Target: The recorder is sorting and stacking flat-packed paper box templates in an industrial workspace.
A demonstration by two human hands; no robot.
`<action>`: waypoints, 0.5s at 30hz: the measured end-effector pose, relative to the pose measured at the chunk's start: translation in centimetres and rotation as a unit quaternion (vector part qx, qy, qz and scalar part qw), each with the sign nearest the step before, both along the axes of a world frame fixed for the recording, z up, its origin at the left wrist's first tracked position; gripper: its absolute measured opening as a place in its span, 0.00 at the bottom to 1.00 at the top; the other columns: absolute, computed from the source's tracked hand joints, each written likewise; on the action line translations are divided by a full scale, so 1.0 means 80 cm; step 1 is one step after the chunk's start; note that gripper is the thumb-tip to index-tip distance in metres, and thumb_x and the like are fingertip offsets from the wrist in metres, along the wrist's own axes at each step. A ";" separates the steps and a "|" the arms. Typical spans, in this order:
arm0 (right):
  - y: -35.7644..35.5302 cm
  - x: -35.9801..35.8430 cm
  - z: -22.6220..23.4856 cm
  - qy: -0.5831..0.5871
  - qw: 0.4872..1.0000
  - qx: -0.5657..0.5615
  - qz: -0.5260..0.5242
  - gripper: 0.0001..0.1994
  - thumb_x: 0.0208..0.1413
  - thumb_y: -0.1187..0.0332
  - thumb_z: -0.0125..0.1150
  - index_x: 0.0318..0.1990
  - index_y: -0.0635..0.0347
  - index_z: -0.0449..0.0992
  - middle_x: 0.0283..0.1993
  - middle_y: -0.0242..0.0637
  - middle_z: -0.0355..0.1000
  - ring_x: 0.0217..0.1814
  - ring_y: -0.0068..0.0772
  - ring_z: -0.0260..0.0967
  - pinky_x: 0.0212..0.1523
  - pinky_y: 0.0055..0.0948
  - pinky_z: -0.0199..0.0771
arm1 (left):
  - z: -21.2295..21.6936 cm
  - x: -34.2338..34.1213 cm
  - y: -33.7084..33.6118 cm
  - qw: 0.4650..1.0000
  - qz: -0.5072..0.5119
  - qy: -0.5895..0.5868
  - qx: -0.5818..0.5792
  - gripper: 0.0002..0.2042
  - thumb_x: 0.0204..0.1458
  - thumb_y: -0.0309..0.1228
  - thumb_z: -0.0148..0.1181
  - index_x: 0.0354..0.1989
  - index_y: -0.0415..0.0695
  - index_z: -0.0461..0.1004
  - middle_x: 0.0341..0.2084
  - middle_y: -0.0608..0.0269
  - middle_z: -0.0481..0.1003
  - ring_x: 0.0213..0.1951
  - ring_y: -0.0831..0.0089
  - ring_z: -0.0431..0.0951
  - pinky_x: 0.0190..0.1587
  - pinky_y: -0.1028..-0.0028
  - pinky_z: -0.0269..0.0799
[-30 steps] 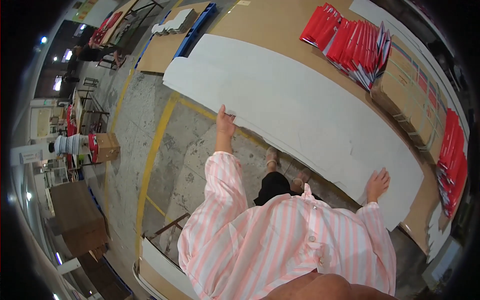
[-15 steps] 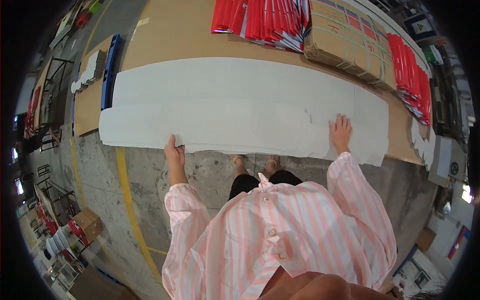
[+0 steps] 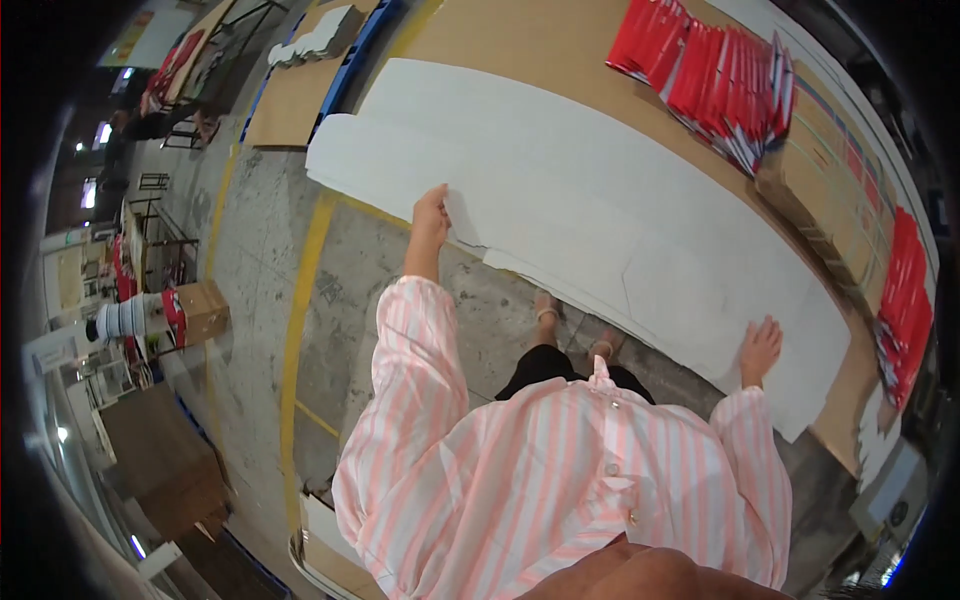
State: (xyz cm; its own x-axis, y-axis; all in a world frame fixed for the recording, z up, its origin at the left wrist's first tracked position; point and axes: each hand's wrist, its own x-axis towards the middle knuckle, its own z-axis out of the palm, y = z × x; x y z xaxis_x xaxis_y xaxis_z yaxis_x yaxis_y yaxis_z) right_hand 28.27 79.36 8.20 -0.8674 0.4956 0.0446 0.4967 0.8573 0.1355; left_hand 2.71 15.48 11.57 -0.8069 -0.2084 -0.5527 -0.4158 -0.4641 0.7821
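On sheet (image 3: 600,190), now curling left hand (image 3: 431,208) tighter at edge, seemingly with firmer hold; resting right hand (image 3: 761,352) flat, outstretched

White sheet (image 3: 560,190), long, ragged-edged

Laid lengthwise before you across the brown-topped table (image 3: 520,40). Pale, matte face; thin dark line right of middle. Near edge uneven, stepped beside your left hand (image 3: 431,210), which grips it; your right hand (image 3: 761,348) rests spread near the right end.

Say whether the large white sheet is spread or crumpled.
Spread: the large white sheet lies broad and flat, the right hand resting on it. Any fold underneath cannot be seen.
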 end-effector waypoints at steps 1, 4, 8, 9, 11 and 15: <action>-0.005 -0.007 -0.001 0.001 1.000 -0.003 0.006 0.27 0.55 0.49 0.44 0.58 0.55 0.58 0.61 0.44 0.54 0.64 0.49 0.47 0.60 0.47 0.48 | -0.011 -0.009 -0.009 0.999 -0.033 -0.002 -0.012 0.10 0.50 0.31 0.54 0.37 0.39 0.72 0.34 0.62 0.74 0.37 0.73 0.72 0.39 0.72 0.67; 0.002 -0.013 -0.007 0.024 0.999 -0.017 0.028 0.26 0.55 0.51 0.46 0.58 0.54 0.59 0.61 0.43 0.56 0.63 0.49 0.48 0.59 0.48 0.49 | -0.047 -0.009 -0.032 0.999 -0.038 -0.005 -0.026 0.11 0.49 0.32 0.55 0.38 0.39 0.72 0.35 0.60 0.74 0.38 0.69 0.73 0.42 0.69 0.68; 0.013 -0.012 -0.017 0.009 1.000 -0.012 0.014 0.26 0.54 0.51 0.46 0.57 0.54 0.59 0.60 0.42 0.57 0.63 0.49 0.49 0.59 0.49 0.49 | -0.036 -0.016 -0.015 0.994 -0.014 -0.065 0.084 0.13 0.49 0.31 0.54 0.41 0.38 0.71 0.39 0.58 0.74 0.44 0.64 0.72 0.51 0.64 0.66; 0.012 -0.012 -0.015 0.014 1.000 -0.010 0.017 0.26 0.54 0.51 0.46 0.57 0.54 0.59 0.60 0.42 0.56 0.64 0.49 0.48 0.59 0.50 0.48 | -0.029 -0.021 -0.012 0.991 -0.025 -0.078 0.105 0.13 0.49 0.31 0.53 0.41 0.38 0.70 0.40 0.57 0.73 0.44 0.64 0.72 0.52 0.64 0.65; -0.001 -0.013 -0.005 0.008 1.000 -0.027 -0.011 0.26 0.54 0.51 0.45 0.57 0.53 0.58 0.61 0.41 0.54 0.64 0.48 0.46 0.59 0.50 0.47 | -0.021 -0.024 -0.007 0.995 0.001 -0.074 0.069 0.13 0.50 0.30 0.53 0.42 0.36 0.70 0.40 0.55 0.73 0.44 0.62 0.72 0.50 0.63 0.66; -0.006 -0.016 0.008 0.006 0.998 -0.064 -0.024 0.26 0.55 0.50 0.44 0.59 0.51 0.56 0.63 0.40 0.50 0.67 0.46 0.40 0.60 0.52 0.42 | -0.027 -0.026 0.001 0.996 0.018 -0.088 0.005 0.14 0.51 0.30 0.53 0.42 0.34 0.69 0.40 0.54 0.73 0.43 0.61 0.72 0.48 0.65 0.66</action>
State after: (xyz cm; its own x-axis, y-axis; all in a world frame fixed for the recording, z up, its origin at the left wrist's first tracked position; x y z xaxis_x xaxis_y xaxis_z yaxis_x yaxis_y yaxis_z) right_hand 27.01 78.89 8.82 -0.8422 0.5390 -0.0112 0.5387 0.8422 0.0205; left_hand 0.63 15.57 9.38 -0.6890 -0.2298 -0.6873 -0.5295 -0.4880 0.6939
